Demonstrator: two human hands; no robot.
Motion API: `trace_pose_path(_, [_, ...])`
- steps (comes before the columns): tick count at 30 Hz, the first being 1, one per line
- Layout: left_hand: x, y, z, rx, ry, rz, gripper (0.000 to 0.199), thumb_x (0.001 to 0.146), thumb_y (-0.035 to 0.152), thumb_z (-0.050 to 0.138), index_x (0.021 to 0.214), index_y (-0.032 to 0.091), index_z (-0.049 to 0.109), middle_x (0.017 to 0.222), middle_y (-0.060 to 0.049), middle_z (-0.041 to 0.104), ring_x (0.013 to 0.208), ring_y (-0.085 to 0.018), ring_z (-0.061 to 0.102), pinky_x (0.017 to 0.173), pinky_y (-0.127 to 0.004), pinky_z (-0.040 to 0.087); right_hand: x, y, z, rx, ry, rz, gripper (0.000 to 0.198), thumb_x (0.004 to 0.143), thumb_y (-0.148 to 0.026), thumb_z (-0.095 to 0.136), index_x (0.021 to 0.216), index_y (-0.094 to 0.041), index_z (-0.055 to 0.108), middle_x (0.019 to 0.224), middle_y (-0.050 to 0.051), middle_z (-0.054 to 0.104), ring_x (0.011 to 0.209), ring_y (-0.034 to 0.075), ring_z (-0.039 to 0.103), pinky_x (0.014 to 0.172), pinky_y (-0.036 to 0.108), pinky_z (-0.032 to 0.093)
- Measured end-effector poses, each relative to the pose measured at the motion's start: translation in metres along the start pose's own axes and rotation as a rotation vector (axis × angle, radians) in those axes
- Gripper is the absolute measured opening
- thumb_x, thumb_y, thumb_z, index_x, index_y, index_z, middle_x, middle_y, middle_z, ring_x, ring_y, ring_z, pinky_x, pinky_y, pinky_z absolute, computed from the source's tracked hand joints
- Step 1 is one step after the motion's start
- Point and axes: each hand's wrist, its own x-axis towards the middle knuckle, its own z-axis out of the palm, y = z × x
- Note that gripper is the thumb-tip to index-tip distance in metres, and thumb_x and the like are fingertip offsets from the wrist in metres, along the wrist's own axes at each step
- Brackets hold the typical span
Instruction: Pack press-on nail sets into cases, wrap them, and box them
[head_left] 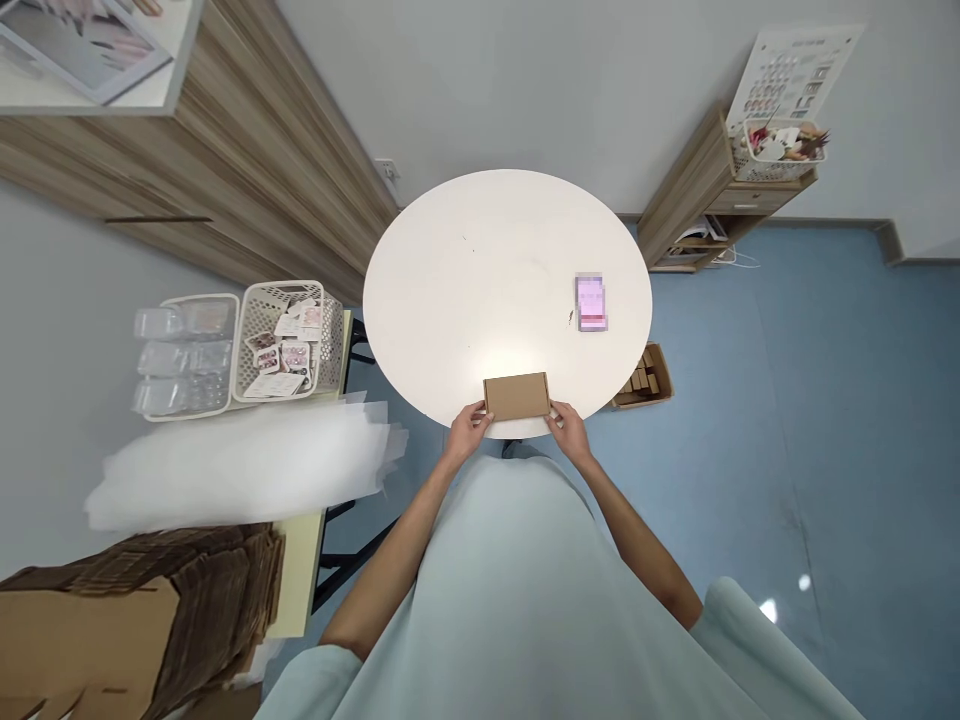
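Observation:
A small brown cardboard box (517,397), its lid closed, is at the near edge of the round white table (480,270). My left hand (469,431) grips its left end, fingers at the side and thumb by the near corner. At the opposite end, my right hand (568,430) holds the box the same way. Farther right on the tabletop lies a phone-like object (591,302) with a blurred pinkish screen.
On my left, a side table (301,560) carries flattened cardboard boxes (82,640), white packing sheets (247,465), a basket of small packets (330,345) and clear plastic containers (161,358). An open carton (664,392) of small boxes stands on the floor at right, near a wooden cabinet (686,190).

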Motion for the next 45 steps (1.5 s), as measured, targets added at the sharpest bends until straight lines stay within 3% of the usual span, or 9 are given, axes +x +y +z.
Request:
trace_pose_path(5, [-0.015, -0.005, 0.014, -0.068, 0.084, -0.003, 0.040, 0.093, 0.039, 0.070, 0.127, 0.019, 0.074, 0.139, -0.015, 0.072, 0.115, -0.031, 0.075, 0.106, -0.052, 0.059, -0.001, 0.009, -0.005, 0.120, 0.026, 0.044, 0.062, 0.096, -0.061, 0.057, 0.135, -0.016, 0.074, 0.126, 0.014, 0.077, 0.093, 0.025, 0.070, 0.095, 0.043, 0.059])
trace_pose_path(7, [-0.026, -0.005, 0.021, -0.123, 0.105, 0.018, 0.042, 0.092, 0.039, 0.071, 0.128, 0.019, 0.075, 0.140, -0.014, 0.073, 0.118, -0.032, 0.074, 0.108, -0.052, 0.058, -0.005, 0.009, -0.011, 0.190, -0.004, 0.073, 0.069, 0.093, -0.067, 0.058, 0.137, -0.016, 0.073, 0.121, 0.012, 0.080, 0.092, 0.026, 0.073, 0.087, 0.041, 0.061])
trace_pose_path(10, [-0.046, -0.002, 0.038, -0.209, 0.114, 0.053, 0.046, 0.091, 0.042, 0.072, 0.130, 0.017, 0.075, 0.138, -0.014, 0.074, 0.118, -0.033, 0.075, 0.109, -0.053, 0.058, -0.020, 0.008, -0.029, 0.287, -0.040, 0.149, 0.072, 0.088, -0.070, 0.065, 0.137, -0.018, 0.074, 0.121, 0.011, 0.081, 0.083, 0.026, 0.078, 0.067, 0.036, 0.060])
trace_pose_path(13, [-0.070, 0.001, 0.064, -0.305, 0.083, 0.083, 0.052, 0.091, 0.048, 0.072, 0.132, 0.017, 0.074, 0.136, -0.013, 0.075, 0.118, -0.033, 0.075, 0.108, -0.051, 0.059, -0.047, 0.010, -0.057, 0.326, 0.010, 0.175, 0.065, 0.088, -0.067, 0.068, 0.133, -0.022, 0.077, 0.130, 0.011, 0.078, 0.080, 0.026, 0.080, 0.059, 0.032, 0.057])
trace_pose_path(17, [-0.105, 0.005, 0.105, -0.416, 0.006, 0.096, 0.059, 0.090, 0.053, 0.073, 0.136, 0.016, 0.071, 0.137, -0.013, 0.075, 0.120, -0.033, 0.074, 0.107, -0.052, 0.060, -0.092, 0.022, -0.097, 0.338, 0.093, 0.225, 0.059, 0.088, -0.064, 0.070, 0.128, -0.021, 0.078, 0.131, 0.012, 0.077, 0.080, 0.024, 0.081, 0.056, 0.029, 0.055])
trace_pose_path(22, [-0.137, 0.007, 0.147, -0.425, -0.083, 0.091, 0.060, 0.088, 0.054, 0.074, 0.134, 0.015, 0.071, 0.138, -0.015, 0.074, 0.116, -0.034, 0.076, 0.100, -0.053, 0.064, -0.138, 0.047, -0.135, 0.333, 0.106, 0.282, 0.068, 0.085, -0.066, 0.073, 0.132, -0.017, 0.074, 0.114, 0.014, 0.082, 0.074, 0.024, 0.081, 0.056, 0.028, 0.055])
trace_pose_path(30, [-0.141, 0.023, 0.203, -0.346, -0.149, 0.034, 0.054, 0.087, 0.048, 0.075, 0.130, 0.015, 0.070, 0.139, -0.016, 0.072, 0.114, -0.032, 0.076, 0.099, -0.054, 0.065, -0.147, 0.103, -0.180, 0.470, 0.120, 0.374, 0.068, 0.076, -0.071, 0.079, 0.117, -0.017, 0.076, 0.113, 0.014, 0.082, 0.075, 0.025, 0.081, 0.059, 0.032, 0.058])
trace_pose_path(35, [-0.108, 0.063, 0.276, -0.300, -0.213, 0.015, 0.053, 0.083, 0.044, 0.078, 0.127, 0.017, 0.067, 0.140, -0.017, 0.070, 0.112, -0.031, 0.076, 0.101, -0.054, 0.063, -0.123, 0.146, -0.246, 0.602, 0.177, 0.404, 0.067, 0.069, -0.070, 0.086, 0.110, -0.019, 0.075, 0.108, 0.013, 0.082, 0.085, 0.028, 0.082, 0.071, 0.036, 0.062])
trace_pose_path(45, [-0.026, 0.150, 0.468, -0.280, -0.336, -0.083, 0.046, 0.078, 0.038, 0.077, 0.119, 0.019, 0.066, 0.135, -0.017, 0.071, 0.114, -0.030, 0.073, 0.096, -0.051, 0.061, -0.040, 0.246, -0.433, 0.523, 0.078, 0.535, 0.064, 0.059, -0.067, 0.093, 0.096, -0.020, 0.070, 0.099, 0.011, 0.081, 0.091, 0.026, 0.079, 0.078, 0.037, 0.062])
